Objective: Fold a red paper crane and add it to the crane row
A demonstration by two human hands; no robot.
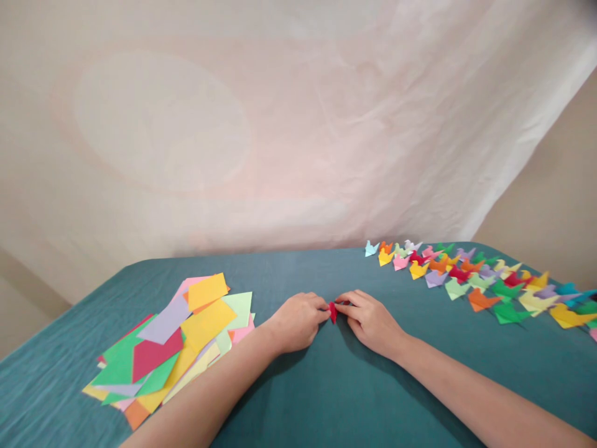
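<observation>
A small piece of folded red paper (333,313) is held between my two hands over the middle of the table. My left hand (301,320) pinches its left side with thumb and fingertips. From the other side, my right hand (370,320) grips it between thumb and forefinger, the remaining fingers curled. Much of the paper is hidden by the fingertips, and its exact folded shape is too small to make out.
Left of my left forearm lies a loose pile of coloured paper sheets (158,354). Several rows of folded paper birds (482,300) stand along the right side of the teal-covered table (303,398). A pale cloth (289,124) hangs behind the far edge.
</observation>
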